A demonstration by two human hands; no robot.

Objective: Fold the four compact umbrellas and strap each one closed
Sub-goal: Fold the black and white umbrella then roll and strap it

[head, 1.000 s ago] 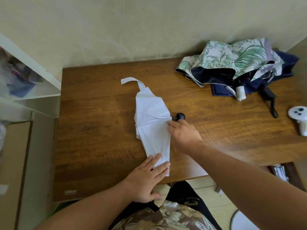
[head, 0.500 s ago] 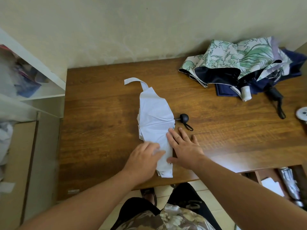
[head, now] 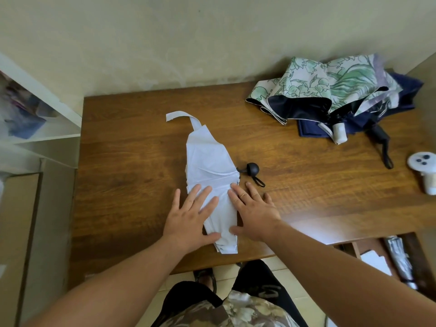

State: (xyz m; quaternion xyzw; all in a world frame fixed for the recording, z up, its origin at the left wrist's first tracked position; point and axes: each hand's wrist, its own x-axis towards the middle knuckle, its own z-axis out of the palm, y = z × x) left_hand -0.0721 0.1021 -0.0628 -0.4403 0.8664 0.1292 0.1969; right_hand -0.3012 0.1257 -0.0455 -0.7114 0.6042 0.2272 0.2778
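A white compact umbrella [head: 208, 161] lies flattened on the wooden table [head: 132, 166], its strap [head: 181, 115] trailing off the far end and its black round handle [head: 252, 168] sticking out to the right. My left hand [head: 191, 218] presses flat on the canopy's near left side, fingers spread. On the near right edge of the canopy lies my right hand [head: 253, 211], also flat with straight fingers. At the back right sit a green floral umbrella [head: 318, 88] and a navy umbrella [head: 401, 97], both loose and unstrapped.
A white controller [head: 424, 168] stands at the table's right edge. A white shelf [head: 40, 119] with bagged items is to the left. A silver folded umbrella [head: 398, 258] lies on a lower shelf at the right. The wall runs behind the table.
My right hand slid from beside the black handle down toward me onto the canopy. My left hand moved up from the canopy's near tip and now spreads flat beside the right.
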